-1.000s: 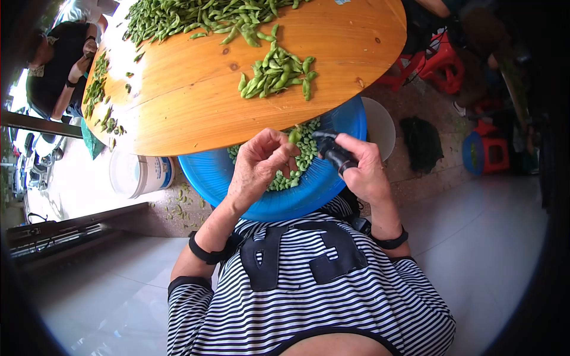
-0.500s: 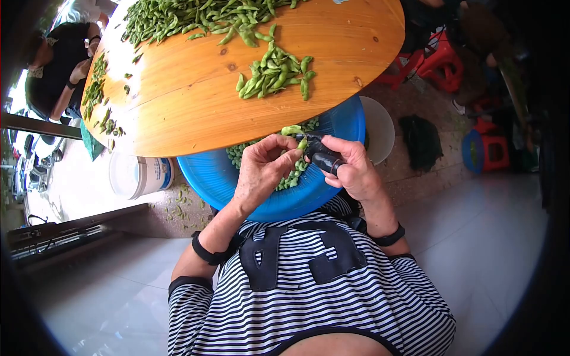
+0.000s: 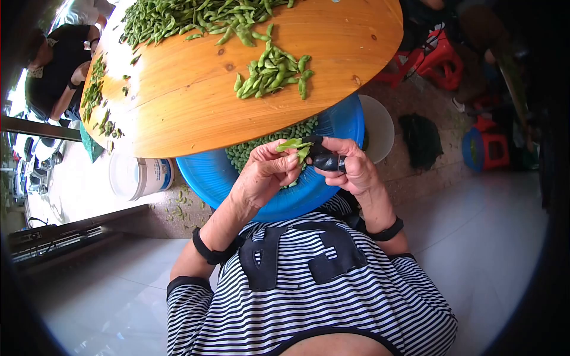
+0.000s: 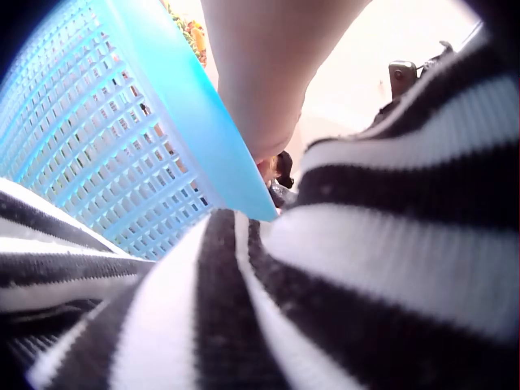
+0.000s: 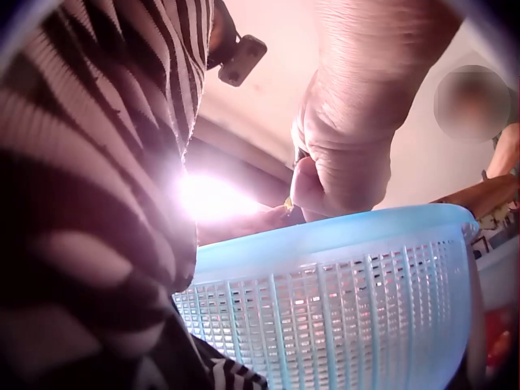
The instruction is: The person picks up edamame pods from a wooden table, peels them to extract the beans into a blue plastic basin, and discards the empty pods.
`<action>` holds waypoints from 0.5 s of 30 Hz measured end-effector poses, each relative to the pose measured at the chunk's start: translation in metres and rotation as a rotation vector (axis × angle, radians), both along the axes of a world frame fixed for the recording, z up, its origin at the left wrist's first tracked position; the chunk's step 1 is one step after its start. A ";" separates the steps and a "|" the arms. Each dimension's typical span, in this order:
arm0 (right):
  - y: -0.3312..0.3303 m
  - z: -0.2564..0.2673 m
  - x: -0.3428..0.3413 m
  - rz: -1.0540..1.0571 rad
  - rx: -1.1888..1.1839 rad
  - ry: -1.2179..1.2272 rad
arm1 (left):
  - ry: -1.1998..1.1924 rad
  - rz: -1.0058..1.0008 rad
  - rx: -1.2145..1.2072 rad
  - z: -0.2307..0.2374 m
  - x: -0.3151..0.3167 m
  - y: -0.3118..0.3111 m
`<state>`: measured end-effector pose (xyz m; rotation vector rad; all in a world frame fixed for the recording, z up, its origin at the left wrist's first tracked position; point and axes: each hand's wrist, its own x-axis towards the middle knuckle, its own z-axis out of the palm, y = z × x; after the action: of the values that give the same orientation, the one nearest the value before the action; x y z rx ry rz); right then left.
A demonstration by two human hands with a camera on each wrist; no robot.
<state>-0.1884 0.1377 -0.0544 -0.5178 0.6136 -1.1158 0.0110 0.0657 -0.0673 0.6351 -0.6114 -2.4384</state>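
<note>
Left hand (image 3: 261,176), centre of frame: fingers curled, pinches green pod (image 3: 291,144); right hand (image 3: 357,170), just right of centre: black-covered digits (image 3: 326,161) curled, grips the pod's right end; blue basket (image 3: 350,121), beneath both hands, holds shelled beans (image 3: 239,156); tabletop (image 3: 178,107), upper centre, bears heaped pods (image 3: 172,21)

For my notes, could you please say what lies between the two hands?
In the head view, a green bean pod pinched by the left hand, beside black finger covers.
</note>
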 end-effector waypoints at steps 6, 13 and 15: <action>-0.001 0.010 0.006 -0.086 -0.002 0.209 | -0.192 0.027 -0.231 0.013 -0.005 0.004; 0.001 0.020 0.035 -0.339 -0.419 1.160 | -0.711 0.084 -0.937 -0.004 -0.004 0.007; 0.001 0.028 0.037 -0.329 -0.416 1.186 | -0.749 0.130 -1.075 -0.005 -0.007 0.010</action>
<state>-0.1517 0.1385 -0.0260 -1.5169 1.5380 -1.1777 0.0036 0.0756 -0.0721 1.0048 -1.8823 -1.3335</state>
